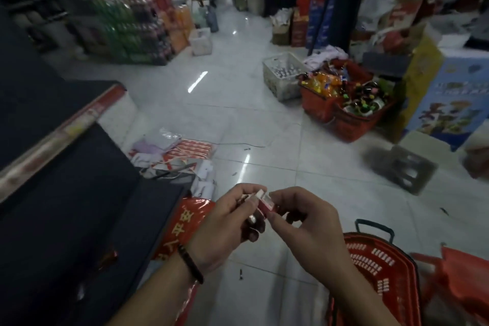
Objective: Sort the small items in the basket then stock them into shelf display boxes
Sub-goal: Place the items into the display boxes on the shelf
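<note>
Together, left hand (227, 222) and right hand (304, 225) pinch small boxy red-white packets (266, 203).

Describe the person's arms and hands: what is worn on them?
Both forearms are bare, with no sleeves in view, and neither the left hand nor the right hand wears a glove. A thin dark bracelet circles the left wrist. No watch shows on either wrist.

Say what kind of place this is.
Probably a small grocery shop, maybe its stock area: stacked packs of drink bottles on the floor, red shopping baskets full of bottles, a dark shelf on the left. The left hand and right hand hold a small box.
</note>
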A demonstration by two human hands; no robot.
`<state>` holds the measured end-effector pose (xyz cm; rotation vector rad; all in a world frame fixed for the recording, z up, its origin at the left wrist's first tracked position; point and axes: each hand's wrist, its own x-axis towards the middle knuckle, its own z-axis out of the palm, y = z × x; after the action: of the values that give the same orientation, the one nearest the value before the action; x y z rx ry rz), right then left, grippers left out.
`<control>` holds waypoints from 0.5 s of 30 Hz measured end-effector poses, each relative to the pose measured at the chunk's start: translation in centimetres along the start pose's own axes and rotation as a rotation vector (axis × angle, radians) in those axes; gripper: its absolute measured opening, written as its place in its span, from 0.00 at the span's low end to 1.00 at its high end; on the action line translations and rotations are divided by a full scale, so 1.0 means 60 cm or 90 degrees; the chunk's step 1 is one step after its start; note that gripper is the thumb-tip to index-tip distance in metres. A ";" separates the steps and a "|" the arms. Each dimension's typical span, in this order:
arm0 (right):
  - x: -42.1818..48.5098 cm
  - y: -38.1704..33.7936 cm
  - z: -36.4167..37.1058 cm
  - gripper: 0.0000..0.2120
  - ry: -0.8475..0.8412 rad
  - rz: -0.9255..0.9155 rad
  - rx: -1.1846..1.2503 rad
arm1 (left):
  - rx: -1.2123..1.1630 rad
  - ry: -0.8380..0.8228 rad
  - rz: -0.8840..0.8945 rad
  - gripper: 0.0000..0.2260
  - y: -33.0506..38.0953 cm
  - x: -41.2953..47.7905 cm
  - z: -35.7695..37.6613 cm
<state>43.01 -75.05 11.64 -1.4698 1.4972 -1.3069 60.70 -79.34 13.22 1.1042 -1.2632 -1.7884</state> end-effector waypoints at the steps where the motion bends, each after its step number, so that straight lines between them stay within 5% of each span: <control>1: -0.010 -0.028 0.035 0.12 -0.023 -0.013 0.006 | 0.011 0.021 0.020 0.09 0.008 -0.041 -0.035; 10: -0.114 -0.265 0.369 0.20 -0.237 -0.210 0.017 | 0.061 0.232 0.174 0.08 0.062 -0.422 -0.333; 15: -0.143 -0.376 0.530 0.15 -0.364 -0.318 0.051 | -0.048 0.359 0.183 0.13 0.087 -0.582 -0.441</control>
<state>81.21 -70.21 22.17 -2.0236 0.7275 -1.0533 99.43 -60.42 22.52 1.2028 -0.9423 -1.1855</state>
